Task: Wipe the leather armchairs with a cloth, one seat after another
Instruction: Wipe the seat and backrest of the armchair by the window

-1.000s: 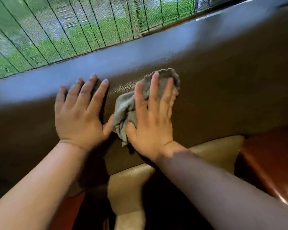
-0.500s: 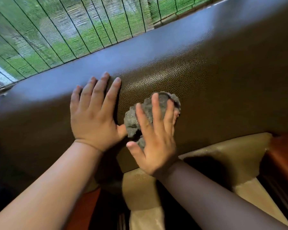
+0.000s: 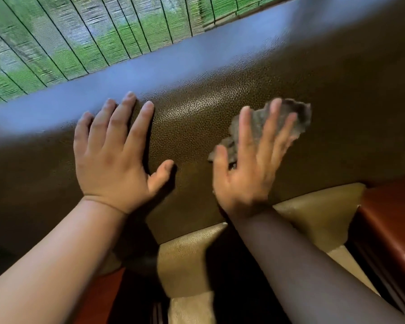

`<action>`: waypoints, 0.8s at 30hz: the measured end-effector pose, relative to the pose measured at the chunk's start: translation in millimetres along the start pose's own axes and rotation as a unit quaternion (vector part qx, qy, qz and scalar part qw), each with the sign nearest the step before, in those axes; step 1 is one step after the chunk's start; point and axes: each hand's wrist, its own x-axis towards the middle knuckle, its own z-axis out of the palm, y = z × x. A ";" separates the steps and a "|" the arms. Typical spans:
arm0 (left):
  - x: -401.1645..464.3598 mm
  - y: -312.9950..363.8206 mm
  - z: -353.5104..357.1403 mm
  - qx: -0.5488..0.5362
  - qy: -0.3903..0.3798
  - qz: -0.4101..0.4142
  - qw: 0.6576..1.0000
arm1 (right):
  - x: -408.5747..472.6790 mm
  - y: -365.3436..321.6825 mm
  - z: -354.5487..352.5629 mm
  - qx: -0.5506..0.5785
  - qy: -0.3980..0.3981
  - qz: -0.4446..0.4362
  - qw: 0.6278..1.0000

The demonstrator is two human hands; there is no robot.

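Crumpled grey cloth (image 3: 288, 120), pressed flat against the dark brown pebbled-leather backrest of the armchair (image 3: 197, 118), toward the right side of the scene. Right hand (image 3: 250, 164) laid over the cloth, fingers straight and spread, palm down, with grey folds showing past the fingertips on the far side and beside the thumb on the left. Dark fitted sleeve (image 3: 302, 265) covering the right forearm up to the wrist. Left hand (image 3: 115, 155) bare, resting flat on the same leather to the left, fingers straight and close together, thumb angled out to the right, well apart from the cloth. Tan leather seat cushion (image 3: 187, 258) nearer, below the backrest, between the two forearms. Glossy reddish-brown wooden armrest (image 3: 393, 218) at the near right edge. Slatted woven window blind (image 3: 80, 36) beyond the top of the backrest, green blur showing through.
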 end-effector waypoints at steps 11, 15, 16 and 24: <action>5.1 6.4 -5.1 0.003 -0.018 -0.017 1.000 | 17.3 25.7 -8.2 0.006 0.035 0.019 0.999; 6.2 8.0 -12.3 -0.004 -0.045 -0.023 0.999 | -50.3 -12.3 21.7 -0.052 -0.100 -0.308 0.945; 6.9 8.0 -13.5 -0.009 -0.051 -0.024 0.998 | -50.4 -1.5 21.6 -0.060 -0.112 -0.359 0.925; 40.6 43.9 -21.4 -0.038 -0.090 -0.059 0.993 | 38.1 124.2 -49.8 -0.013 0.110 0.151 0.982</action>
